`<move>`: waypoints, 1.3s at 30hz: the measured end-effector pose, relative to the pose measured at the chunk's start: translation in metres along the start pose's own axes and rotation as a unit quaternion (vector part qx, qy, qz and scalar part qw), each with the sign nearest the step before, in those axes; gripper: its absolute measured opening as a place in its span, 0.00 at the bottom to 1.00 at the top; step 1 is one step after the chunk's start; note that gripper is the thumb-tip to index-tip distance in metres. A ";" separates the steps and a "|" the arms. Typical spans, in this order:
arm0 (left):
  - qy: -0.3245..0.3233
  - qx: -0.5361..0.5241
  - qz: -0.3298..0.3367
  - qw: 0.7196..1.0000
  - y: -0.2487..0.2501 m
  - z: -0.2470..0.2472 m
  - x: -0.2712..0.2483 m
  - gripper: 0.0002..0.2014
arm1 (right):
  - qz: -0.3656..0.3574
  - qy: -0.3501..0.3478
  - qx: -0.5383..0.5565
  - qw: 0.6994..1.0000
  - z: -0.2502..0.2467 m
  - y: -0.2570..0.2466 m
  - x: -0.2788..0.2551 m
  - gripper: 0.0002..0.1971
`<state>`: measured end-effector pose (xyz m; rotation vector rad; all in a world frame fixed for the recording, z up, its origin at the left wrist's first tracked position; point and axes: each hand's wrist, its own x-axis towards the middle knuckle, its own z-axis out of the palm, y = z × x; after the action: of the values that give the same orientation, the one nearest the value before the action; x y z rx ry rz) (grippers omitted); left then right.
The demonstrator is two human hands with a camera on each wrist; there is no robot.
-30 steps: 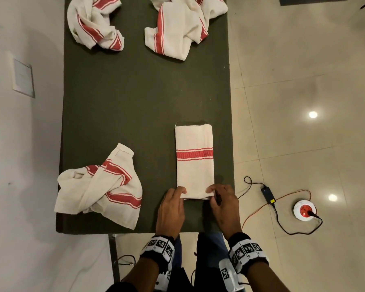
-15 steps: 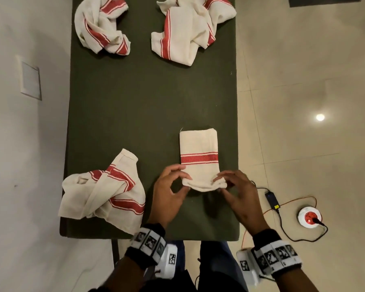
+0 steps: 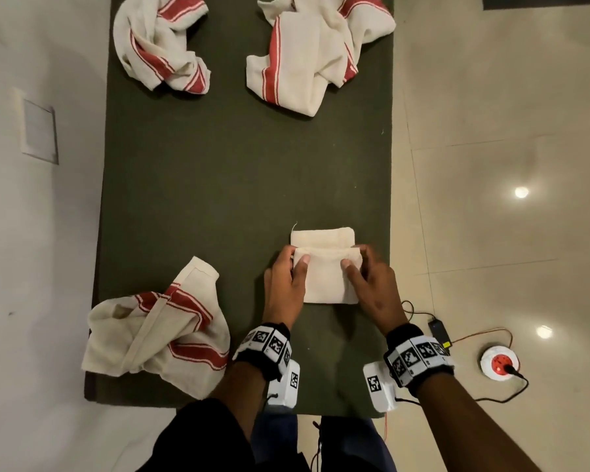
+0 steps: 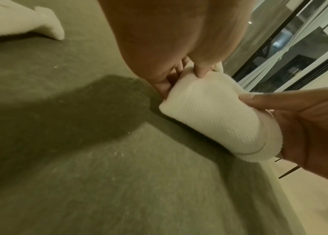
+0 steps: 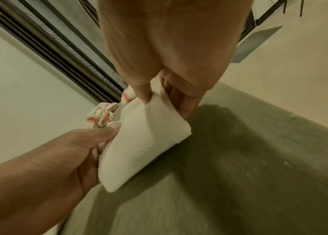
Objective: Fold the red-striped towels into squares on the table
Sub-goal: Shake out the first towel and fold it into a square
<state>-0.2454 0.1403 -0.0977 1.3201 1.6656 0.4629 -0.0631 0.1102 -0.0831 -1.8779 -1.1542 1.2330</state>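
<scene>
The folded towel lay between both hands — left hand and right hand each pinched a corner of its doubled-over flap.

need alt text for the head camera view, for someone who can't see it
Both hands, left hand and right hand, pinch the folded towel on a dark green table, folding its near half forward. Three crumpled red-striped towels lie around it.

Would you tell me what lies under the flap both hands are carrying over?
Under the raised flap lies the same towel's far half, plain cream, on the dark table. The left hand and right hand pinch its corners. No red stripe shows; the flap covers the middle.
</scene>
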 end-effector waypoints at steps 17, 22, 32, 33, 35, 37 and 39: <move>0.111 0.024 0.033 0.993 0.025 0.007 0.039 0.06 | -0.047 0.027 -0.156 0.986 0.000 -0.017 0.043 0.08; 0.121 0.051 0.045 0.990 0.030 0.007 0.046 0.05 | -0.107 0.064 -0.235 0.964 0.005 -0.014 0.048 0.08; 0.109 0.284 0.103 0.947 0.031 0.018 0.016 0.23 | -0.207 0.048 -0.356 0.910 0.026 -0.023 0.025 0.21; 0.086 0.303 0.116 0.942 0.028 0.024 0.013 0.24 | -0.199 0.027 -0.376 0.904 0.033 -0.019 0.024 0.22; 0.048 0.324 0.125 0.937 0.020 0.031 0.017 0.27 | -0.171 0.013 -0.407 0.897 0.042 -0.013 0.032 0.26; 0.031 0.334 0.119 0.935 0.015 0.034 0.029 0.27 | -0.157 0.014 -0.423 0.892 0.043 -0.010 0.045 0.28; 0.025 0.346 0.115 0.931 0.013 0.034 0.041 0.28 | -0.156 0.016 -0.433 0.888 0.043 -0.008 0.058 0.28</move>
<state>-0.2095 0.1737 -0.1217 2.0436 1.7992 0.0199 -0.0949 0.1671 -0.1157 -2.1420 -2.1226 0.5091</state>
